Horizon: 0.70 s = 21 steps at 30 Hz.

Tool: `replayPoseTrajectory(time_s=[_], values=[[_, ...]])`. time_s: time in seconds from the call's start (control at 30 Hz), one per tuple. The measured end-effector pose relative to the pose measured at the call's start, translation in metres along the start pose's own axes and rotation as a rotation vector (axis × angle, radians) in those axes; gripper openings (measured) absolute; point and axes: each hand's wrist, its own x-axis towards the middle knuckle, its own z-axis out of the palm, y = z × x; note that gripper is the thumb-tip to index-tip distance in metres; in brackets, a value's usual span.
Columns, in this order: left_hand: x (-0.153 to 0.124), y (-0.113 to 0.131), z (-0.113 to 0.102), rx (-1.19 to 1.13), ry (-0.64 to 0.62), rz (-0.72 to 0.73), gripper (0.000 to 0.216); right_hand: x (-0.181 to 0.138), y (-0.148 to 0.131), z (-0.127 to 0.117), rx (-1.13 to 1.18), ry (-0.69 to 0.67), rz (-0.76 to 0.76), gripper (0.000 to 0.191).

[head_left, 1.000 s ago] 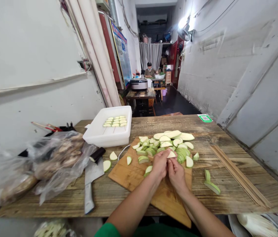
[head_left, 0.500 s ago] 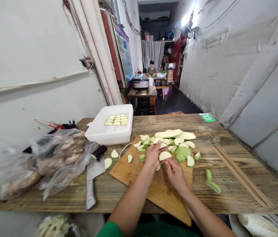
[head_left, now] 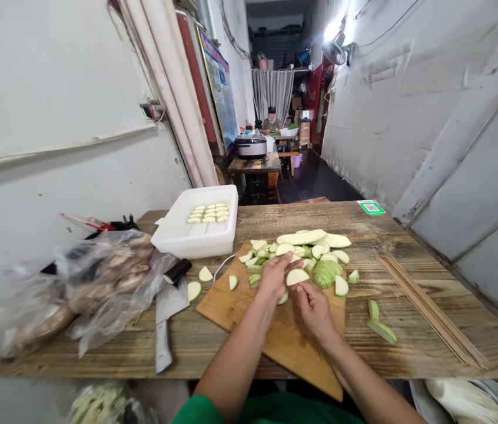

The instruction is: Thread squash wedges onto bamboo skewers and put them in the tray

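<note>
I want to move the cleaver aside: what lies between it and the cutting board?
In the head view, two loose vegetable slices lie on the table between the cleaver and the cutting board's left edge.

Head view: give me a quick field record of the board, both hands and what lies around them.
left hand: fingers laid on the near edge of the slice pile
right hand: fingertips at a single slice; grip unclear
cutting board: under both hands, on the wooden table
cleaver: flat on the table, left of the board
white tray: behind the cleaver, rows of slices inside
wooden sticks: right of the board
plastic bags: far left
</note>
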Motion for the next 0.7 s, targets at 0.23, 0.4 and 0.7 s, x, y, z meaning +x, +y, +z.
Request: replayPoseTrajectory(time_s=[0.23, 0.4, 0.7], values=[[-0.003, 0.002, 0.003, -0.017, -0.007, -0.029, 0.019, -0.002, 0.003, 0.0, -0.017, 0.002, 0.015, 0.026], [-0.004, 0.004, 0.003, -0.014, -0.022, -0.048, 0.014, -0.003, 0.006, 0.0, -0.047, 0.011, 0.006, 0.026], [-0.003, -0.007, 0.002, 0.098, -0.034, -0.062, 0.019, 0.001, 0.008, -0.001, -0.045, 0.015, 0.022, 0.026]])
